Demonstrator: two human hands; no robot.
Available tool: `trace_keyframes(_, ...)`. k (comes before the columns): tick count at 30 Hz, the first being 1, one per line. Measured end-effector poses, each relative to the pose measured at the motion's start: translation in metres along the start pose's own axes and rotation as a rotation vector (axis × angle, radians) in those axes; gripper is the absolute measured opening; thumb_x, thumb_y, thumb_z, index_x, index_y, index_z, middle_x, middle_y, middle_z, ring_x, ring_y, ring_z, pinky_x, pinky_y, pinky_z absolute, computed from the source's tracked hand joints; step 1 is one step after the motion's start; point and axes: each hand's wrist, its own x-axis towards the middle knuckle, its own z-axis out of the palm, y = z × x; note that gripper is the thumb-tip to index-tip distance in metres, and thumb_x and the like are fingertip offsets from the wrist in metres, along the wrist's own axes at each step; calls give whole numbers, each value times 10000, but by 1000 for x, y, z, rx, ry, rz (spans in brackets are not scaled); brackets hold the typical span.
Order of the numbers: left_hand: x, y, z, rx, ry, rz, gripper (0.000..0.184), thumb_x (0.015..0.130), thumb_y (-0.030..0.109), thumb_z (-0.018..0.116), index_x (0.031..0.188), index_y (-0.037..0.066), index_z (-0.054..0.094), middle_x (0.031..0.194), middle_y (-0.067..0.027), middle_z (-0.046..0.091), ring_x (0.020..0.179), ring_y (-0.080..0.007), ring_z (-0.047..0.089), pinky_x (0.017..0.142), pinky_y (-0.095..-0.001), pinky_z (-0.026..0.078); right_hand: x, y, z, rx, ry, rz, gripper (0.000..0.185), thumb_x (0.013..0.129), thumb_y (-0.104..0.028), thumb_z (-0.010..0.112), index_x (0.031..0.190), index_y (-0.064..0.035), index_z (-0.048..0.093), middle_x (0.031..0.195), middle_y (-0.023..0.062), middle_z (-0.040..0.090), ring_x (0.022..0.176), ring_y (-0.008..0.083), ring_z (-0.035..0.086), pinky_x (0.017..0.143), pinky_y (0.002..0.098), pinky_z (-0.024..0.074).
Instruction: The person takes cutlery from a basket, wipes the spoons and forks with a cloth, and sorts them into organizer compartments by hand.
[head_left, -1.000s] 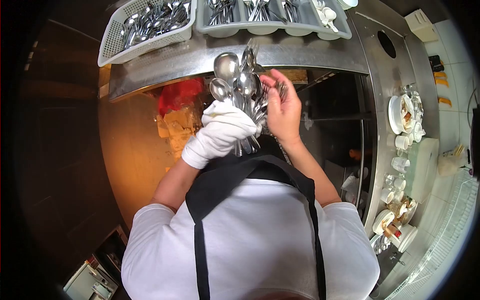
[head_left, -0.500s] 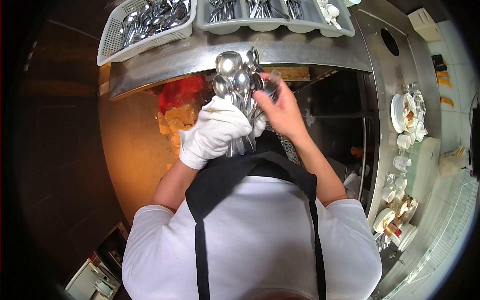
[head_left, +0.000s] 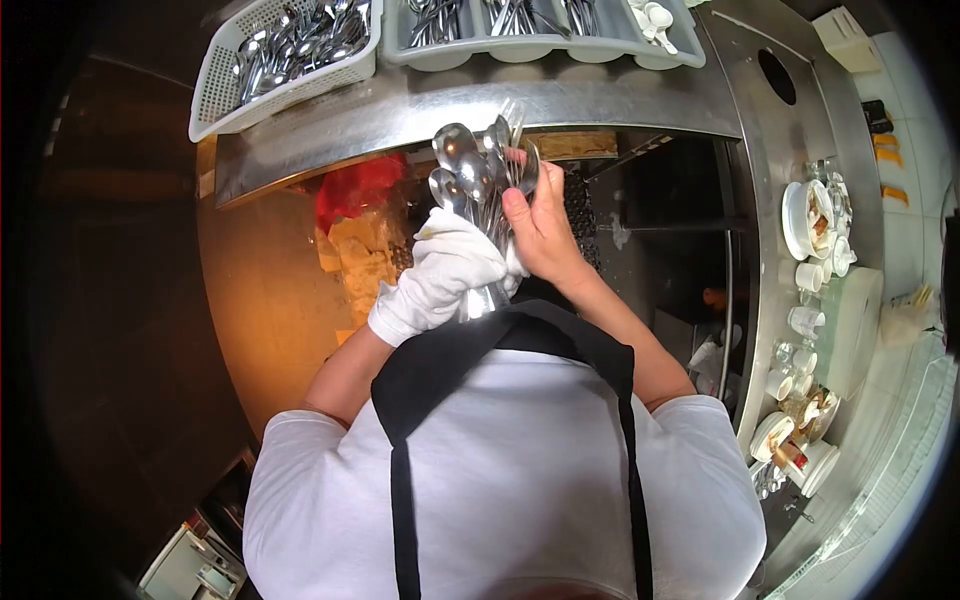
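A white cloth glove covers my left hand [head_left: 450,258], which is wrapped round a bunch of spoons [head_left: 461,155] held upright, bowls up, in front of the apron. Some forks [head_left: 515,118] stand in the same bundle, tines up. My right hand [head_left: 545,222] is bare and closed on the bundle's right side, thumb in front and fingers behind. A spoon bowl shows beside those fingers. Most of the handles are hidden by the glove, and their lower ends stick out beneath it.
A white perforated basket [head_left: 217,107] of spoons sits on the steel counter [head_left: 420,102]. Beside it, a grey cutlery tray [head_left: 545,45] holds forks, spoons and white spoons in compartments. On the right counter are used plates [head_left: 797,222], cups [head_left: 808,277] and glasses.
My right hand has closed in on the bundle's right side and moved slightly left and down. Forks now show more clearly at the top. My left hand keeps its hold, slightly lower.
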Motion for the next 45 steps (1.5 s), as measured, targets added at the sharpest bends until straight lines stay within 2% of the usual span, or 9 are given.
trace_keyframes(6, 21, 24, -18, -805, 176, -182, 171, 847, 43, 555, 707, 111, 628, 720, 6, 599, 668, -95, 586, 627, -235, 437, 7, 6, 5, 481, 143, 45, 712, 1010, -514, 404, 1485, -4, 262, 1254, 144, 449, 1193, 274, 440, 1098, 409, 292)
trace_keyframes(9, 33, 37, -47, -1580, 122, -194, 212, 847, 47, 510, 675, 144, 586, 643, 52, 558, 563, -46, 536, 532, -202, 378, 0, 42, -9, 679, -310, 32, 899, 867, -669, 580, 1452, -33, 333, 1408, 169, 422, 1235, 246, 472, 1036, 409, 374)
trace_keyframes(12, 34, 98, -30, -258, 202, 96, 108, 933, 26, 465, 969, 91, 544, 865, 15, 603, 797, -39, 620, 644, -169, 479, 16, -17, -29, 269, -585, 48, 428, 849, -289, 749, 1175, -34, 638, 1054, 111, 688, 960, 194, 664, 825, 355, 511)
trace_keyframes(14, 34, 111, -47, 34, 179, 214, 146, 954, -8, 405, 1013, 86, 501, 896, -1, 572, 869, -38, 610, 707, -166, 494, 40, -32, -48, 85, -256, -48, 170, 824, -85, 716, 987, -39, 713, 840, 91, 701, 799, 182, 679, 740, 314, 521)
trace_keyframes(23, 24, 168, -121, 437, 534, 415, 149, 901, 7, 430, 944, 137, 488, 852, 49, 425, 809, -37, 461, 762, -197, 403, 30, 24, -77, -225, -607, 20, 321, 733, -178, 800, 990, -44, 663, 910, 181, 677, 854, 375, 654, 756, 386, 511)
trace_keyframes(28, 36, 224, -104, 1201, 514, 915, 210, 893, 108, 577, 1081, 120, 484, 1026, 12, 491, 985, -107, 495, 876, -253, 404, 10, 68, -118, -9, -626, 255, 258, 854, -234, 723, 977, -15, 663, 895, 95, 703, 874, 227, 666, 787, 350, 501)
trace_keyframes(33, 35, 232, -132, 1121, 593, 899, 190, 896, 51, 570, 1080, 88, 537, 1058, -17, 531, 1029, -133, 519, 917, -268, 422, -8, 55, -185, 1199, -37, 282, 312, 935, -279, 640, 1071, 1, 629, 962, 54, 675, 892, 159, 637, 807, 309, 515)
trace_keyframes(37, 33, 211, -142, 959, 608, 826, 190, 899, 4, 565, 1079, 62, 579, 1084, -40, 562, 1064, -154, 538, 950, -280, 437, -40, 86, -172, 1075, 281, 654, 310, 949, -266, 604, 1129, -15, 607, 1029, 56, 660, 949, 174, 629, 838, 305, 510)
trace_keyframes(45, 48, 123, -41, 1025, 290, 672, 75, 882, -28, 608, 923, 30, 584, 855, -30, 599, 822, -146, 622, 792, -268, 518, 11, -45, -98, 766, 119, 829, 333, 976, -240, 533, 1246, -46, 561, 1165, 60, 630, 1062, 205, 615, 901, 298, 499)
